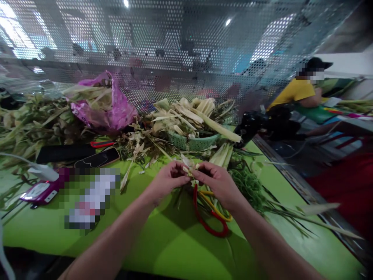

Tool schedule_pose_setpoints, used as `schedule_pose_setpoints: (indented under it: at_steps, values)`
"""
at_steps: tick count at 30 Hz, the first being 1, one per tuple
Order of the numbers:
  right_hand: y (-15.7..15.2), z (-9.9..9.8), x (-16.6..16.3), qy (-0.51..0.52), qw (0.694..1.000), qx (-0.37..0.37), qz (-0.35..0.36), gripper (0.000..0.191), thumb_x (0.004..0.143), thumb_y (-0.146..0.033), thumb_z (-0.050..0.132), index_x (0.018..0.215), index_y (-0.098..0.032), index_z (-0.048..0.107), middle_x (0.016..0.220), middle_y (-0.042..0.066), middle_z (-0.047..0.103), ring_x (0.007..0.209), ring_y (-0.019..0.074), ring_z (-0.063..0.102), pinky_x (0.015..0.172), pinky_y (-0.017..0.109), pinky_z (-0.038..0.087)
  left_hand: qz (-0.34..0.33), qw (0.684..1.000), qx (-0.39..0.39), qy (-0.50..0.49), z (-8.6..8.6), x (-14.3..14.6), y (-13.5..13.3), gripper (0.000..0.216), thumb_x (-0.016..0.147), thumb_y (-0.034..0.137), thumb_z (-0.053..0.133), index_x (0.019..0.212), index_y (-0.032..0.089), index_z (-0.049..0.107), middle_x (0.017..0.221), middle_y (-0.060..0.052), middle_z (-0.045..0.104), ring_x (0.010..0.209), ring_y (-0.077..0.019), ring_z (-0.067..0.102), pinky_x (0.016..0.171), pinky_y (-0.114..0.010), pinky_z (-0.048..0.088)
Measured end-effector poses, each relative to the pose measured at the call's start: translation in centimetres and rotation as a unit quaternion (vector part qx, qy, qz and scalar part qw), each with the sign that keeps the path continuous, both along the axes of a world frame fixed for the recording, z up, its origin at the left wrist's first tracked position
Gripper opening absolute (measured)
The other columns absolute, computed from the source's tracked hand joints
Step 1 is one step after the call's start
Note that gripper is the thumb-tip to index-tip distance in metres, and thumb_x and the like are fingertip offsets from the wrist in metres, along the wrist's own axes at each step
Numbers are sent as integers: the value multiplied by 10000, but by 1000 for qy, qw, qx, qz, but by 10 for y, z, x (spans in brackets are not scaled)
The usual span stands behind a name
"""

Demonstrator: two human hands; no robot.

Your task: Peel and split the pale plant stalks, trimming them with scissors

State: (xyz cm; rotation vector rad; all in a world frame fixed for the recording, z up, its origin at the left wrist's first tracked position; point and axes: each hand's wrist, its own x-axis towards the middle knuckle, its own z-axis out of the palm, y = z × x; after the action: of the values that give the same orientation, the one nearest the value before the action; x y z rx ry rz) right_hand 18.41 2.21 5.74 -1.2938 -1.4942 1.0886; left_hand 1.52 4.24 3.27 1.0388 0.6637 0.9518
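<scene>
Between both hands, above the green table, is a small pale piece of dried husk (190, 170). My left hand (171, 178) pinches it from the left, thumb against fingertips. From the right, my right hand (216, 179) grips the same piece with thumb and forefinger. Just under my right hand lie scissors (212, 229) with red and yellow handles; their blades are hidden. Beyond the hands stands a green basket (194, 144) heaped with dry husks (189, 112). A bundle of green strands (246, 184) lies to the right of my right hand.
A pink plastic bag (116, 109) of husks stands at back left, by piled dry leaves (35, 120). A phone (97, 158) and a purple power strip (43, 192) lie left on the green table (140, 241). A person in yellow (297, 93) sits at right, beyond the table edge.
</scene>
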Motion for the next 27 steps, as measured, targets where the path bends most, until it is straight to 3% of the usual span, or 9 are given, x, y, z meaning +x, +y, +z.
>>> schedule_pose_setpoints:
  at_steps: [3,9,16,23,27]
  values:
    - [2,-4,3,7,1000,9,-28,263,787,-432,637,773,-172,598,688,-17,531,633,119,462,592,251,379,-17,999,6,34,-2,-1,0,264,711,296,722,910,148,633,846,-54,650,759,-134,604,783,-280,460]
    - [2,-6,4,62,998,-17,-25,283,773,-451,647,743,-175,589,697,-19,540,629,117,490,599,250,410,-29,998,5,61,-4,1,0,210,670,256,737,821,147,641,734,-27,641,677,-135,594,732,-279,464]
    - [2,-8,3,183,976,-122,6,291,733,-450,687,712,-175,593,641,-18,549,567,106,483,552,242,414,36,979,159,127,-10,6,-4,54,727,193,651,778,176,644,767,-18,626,763,-147,569,751,-253,437]
    - [2,-4,3,96,995,-30,-17,240,769,-396,667,721,-175,585,652,-35,518,597,99,451,567,231,385,-42,989,102,98,-4,4,-3,232,768,318,651,934,157,650,838,-53,627,783,-164,553,743,-270,422]
    - [0,-3,2,90,995,-42,-12,231,768,-381,673,717,-174,582,657,-32,516,612,106,447,567,236,380,-37,991,91,87,-7,6,-4,206,783,325,637,896,152,644,807,-50,618,761,-160,548,743,-276,420]
